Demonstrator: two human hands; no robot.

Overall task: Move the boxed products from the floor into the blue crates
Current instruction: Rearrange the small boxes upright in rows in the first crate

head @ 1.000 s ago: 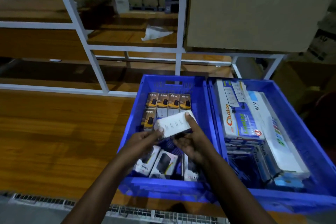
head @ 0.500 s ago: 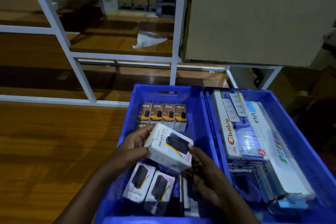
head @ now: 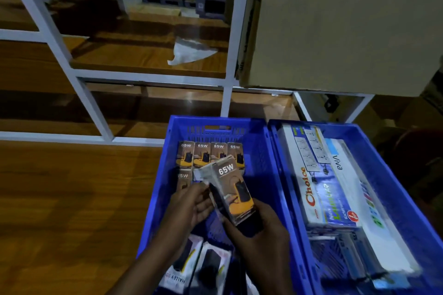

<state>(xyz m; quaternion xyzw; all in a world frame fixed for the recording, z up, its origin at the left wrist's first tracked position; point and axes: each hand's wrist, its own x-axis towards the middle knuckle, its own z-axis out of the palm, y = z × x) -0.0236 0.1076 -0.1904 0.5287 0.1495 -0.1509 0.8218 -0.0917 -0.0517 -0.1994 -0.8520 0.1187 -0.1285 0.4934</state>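
Observation:
Two blue crates stand side by side. Over the left crate (head: 257,151), both hands hold one boxed product marked 65W (head: 231,189), tilted, with a yellow-and-black picture. My right hand (head: 259,227) grips its lower end. My left hand (head: 191,203) touches its left side. A row of like 65W boxes (head: 209,154) stands at the crate's far end, and white boxes with black pictures (head: 182,263) lie at its near end. The right crate (head: 383,175) holds long power-strip boxes (head: 321,182).
A white metal shelf frame (head: 225,93) with wooden boards stands behind the crates. A big cardboard box (head: 342,29) sits on the shelf above the right crate. A crumpled white sheet (head: 189,52) lies on a shelf board. Wooden boards (head: 72,199) spread to the left.
The box in my hands has turned: first a plain white side showed, then a white face with a black picture, now the 65W face. The view has moved closer to the crates.

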